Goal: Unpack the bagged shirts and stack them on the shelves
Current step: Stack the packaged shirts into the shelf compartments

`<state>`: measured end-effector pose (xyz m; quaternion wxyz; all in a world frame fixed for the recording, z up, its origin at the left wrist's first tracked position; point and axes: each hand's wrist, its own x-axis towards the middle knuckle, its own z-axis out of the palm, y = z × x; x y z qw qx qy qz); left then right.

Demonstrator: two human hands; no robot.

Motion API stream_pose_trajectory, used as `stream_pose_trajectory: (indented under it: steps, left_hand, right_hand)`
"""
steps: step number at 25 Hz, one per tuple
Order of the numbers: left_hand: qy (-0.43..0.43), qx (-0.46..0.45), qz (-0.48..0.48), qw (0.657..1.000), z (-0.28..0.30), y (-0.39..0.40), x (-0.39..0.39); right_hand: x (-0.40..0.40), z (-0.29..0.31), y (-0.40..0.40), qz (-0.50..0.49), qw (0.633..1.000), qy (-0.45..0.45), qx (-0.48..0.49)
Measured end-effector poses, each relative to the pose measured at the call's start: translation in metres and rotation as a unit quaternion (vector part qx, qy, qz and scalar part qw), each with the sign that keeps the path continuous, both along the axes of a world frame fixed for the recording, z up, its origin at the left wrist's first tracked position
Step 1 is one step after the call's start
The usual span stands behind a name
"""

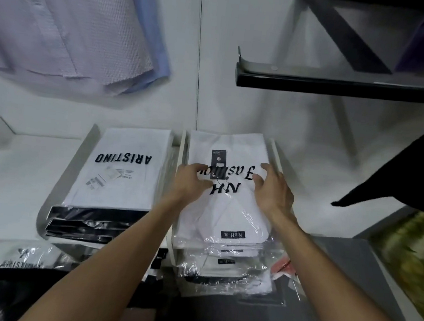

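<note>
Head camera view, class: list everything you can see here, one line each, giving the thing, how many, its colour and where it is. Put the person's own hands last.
NH Fashion bagged shirt: one on top, white in clear plastic, right-hand stack on the shelf; more bagged shirts beneath, number unclear.
ARISTINO bagged shirt: one on top, white with dark lettering, left-hand stack; dark bagged items beneath.
Hang tag: one, dark, on the NH Fashion shirt.
Shelf: one, white, under both stacks.
Hanging shirts: two visible, pale lilac and blue, upper left.
Wall rail: one, black, upper right.
Dark garment: one, black, right edge.
Left hand: one, resting on the NH Fashion shirt.
Right hand: one, fingers spread on the same shirt.
</note>
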<state>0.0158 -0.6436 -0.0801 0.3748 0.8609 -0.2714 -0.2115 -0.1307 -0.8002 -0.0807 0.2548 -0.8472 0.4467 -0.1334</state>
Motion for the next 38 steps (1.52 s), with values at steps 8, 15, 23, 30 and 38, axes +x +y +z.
stream_pose_trajectory:
  steps: [8, 15, 23, 30, 38]
  left_hand:
    - [0.017, 0.064, 0.006, 0.998, -0.023, -0.015, -0.001]
    - [-0.055, -0.021, -0.028, 0.998, -0.002, 0.039, -0.034]
    - [-0.035, -0.127, -0.024, 0.991, 0.028, 0.233, -0.062]
    - [0.011, -0.071, 0.031, 0.997, -0.007, 0.432, -0.062]
    - [0.042, 0.039, 0.091, 0.994, -0.019, 0.552, -0.041]
  right_hand:
    - [0.002, -0.024, -0.001, 0.012, 0.996, 0.088, 0.022]
    - [0.006, 0.006, 0.073, 0.047, 0.997, -0.065, -0.008]
    - [-0.017, 0.014, 0.262, 0.114, 0.962, -0.205, 0.144]
    - [-0.045, -0.04, 0.45, 0.094, 0.973, -0.004, 0.21]
    - [-0.057, -0.11, 0.547, 0.043, 0.934, 0.071, 0.348]
